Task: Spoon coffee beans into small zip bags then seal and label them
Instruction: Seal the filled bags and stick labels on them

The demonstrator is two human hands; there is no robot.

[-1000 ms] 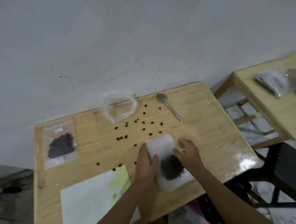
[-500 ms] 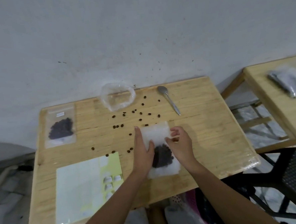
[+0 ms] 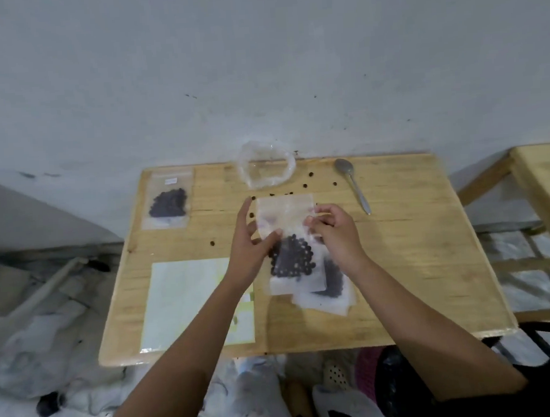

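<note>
Near edge of table (image 3: 415, 264), 7 o'clock: label sheet (image 3: 189, 297), flat, partly under left forearm.

Mid-table: holds bag (image 3: 285, 212) up w/ both hands, beans (image 3: 291, 255) slumped in lower half. W/ left hand (image 3: 248, 245), pinches left edge: thumb on front, fingers mostly straight, a couple seemingly behind the film. W/ right hand (image 3: 333, 233), fingers curled, pinches upper right part. At 5 o'clock, partly under it: second bag (image 3: 335, 288), also filled, flat on wood.

Handling, by the look: prob. light, thin film, floppy, slick; likely to sag and spill if tipped. Cannot tell zip closed or not, so keep mouth up. Best hold: top strip, both corners, above the beans. Avoid squeezing the belly.

Further out: loose beans (image 3: 312, 174) at 12 to 1 o'clock, a stray one at 9. Spoon (image 3: 352, 184) at 1 o'clock, apart from hands. Crumpled clear plastic (image 3: 266, 170) at 12, by far edge. Done bag (image 3: 167, 198) at 10 to 11, small white sticker near its top.

Room: bare wood at 3 o'clock, good for laying bag down. Wall (image 3: 259, 80) right behind far edge, no reach past 12. Other table (image 3: 542, 176) across a gap at 2 to 3.
</note>
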